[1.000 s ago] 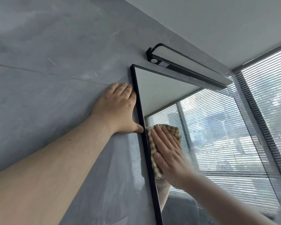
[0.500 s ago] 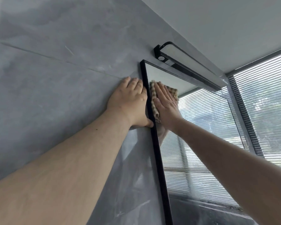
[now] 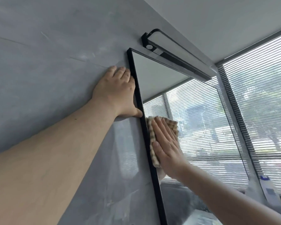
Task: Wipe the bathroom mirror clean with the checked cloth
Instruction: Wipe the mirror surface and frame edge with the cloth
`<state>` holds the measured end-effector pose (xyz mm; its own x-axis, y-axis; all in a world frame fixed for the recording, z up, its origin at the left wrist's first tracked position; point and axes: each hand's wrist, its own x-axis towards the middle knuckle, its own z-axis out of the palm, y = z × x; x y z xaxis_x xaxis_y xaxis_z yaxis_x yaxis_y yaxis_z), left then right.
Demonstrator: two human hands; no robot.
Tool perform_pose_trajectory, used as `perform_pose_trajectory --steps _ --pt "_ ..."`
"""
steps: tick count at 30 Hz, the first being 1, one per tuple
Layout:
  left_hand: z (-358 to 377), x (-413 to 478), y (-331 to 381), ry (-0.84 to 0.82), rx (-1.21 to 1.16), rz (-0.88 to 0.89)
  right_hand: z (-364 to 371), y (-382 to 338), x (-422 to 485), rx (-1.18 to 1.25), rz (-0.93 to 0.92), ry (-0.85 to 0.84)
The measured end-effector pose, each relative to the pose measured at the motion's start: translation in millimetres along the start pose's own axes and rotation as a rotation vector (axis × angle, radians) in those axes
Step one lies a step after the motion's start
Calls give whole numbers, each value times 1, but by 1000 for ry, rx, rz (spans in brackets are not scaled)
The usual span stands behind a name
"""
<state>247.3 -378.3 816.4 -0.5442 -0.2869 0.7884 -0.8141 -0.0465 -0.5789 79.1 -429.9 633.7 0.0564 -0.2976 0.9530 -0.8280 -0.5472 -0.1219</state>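
In the head view, the person's left hand [image 3: 117, 93] is lying flat on the smooth grey stone-look wall [image 3: 47, 70]. Its fingers are straight and together, its thumb is touching the thin black frame [image 3: 137, 95], and it is holding nothing. The right hand [image 3: 166, 146], fingers also straight, is pressing the folded tan-and-cream checked cloth [image 3: 171, 125] against the glass of the tall rectangular bathroom mirror [image 3: 154, 73]. The cloth is sitting hard by the left edge of the mirror, just below the left thumb.

Nothing is gripping the cloth. It is only being pinned by a flat palm, so easing the pressure mid-stroke is likely to let it slide out and fall. Its folded edge is bunching against the frame, which is probably risking an unwiped strip along that side. The left thumb is sitting close enough to stray onto the glass and smear it. If the person is leaning on that palm, it could skid on the glossy wall. An upward stroke carried too far could knock the knuckles on the long black bar lamp [image 3: 177, 52] above the mirror.
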Motion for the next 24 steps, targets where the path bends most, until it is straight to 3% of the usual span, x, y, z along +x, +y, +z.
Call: perform_pose_trajectory --steps 6,17,24 --pt "-2 0 0 -9 3 -2 10 6 -39 -69 -67 -3" --pt "-3 1 1 -21 14 -13 -29 5 111 10 58 66" --pt "-4 0 3 -5 43 -8 -19 20 78 53 21 100"
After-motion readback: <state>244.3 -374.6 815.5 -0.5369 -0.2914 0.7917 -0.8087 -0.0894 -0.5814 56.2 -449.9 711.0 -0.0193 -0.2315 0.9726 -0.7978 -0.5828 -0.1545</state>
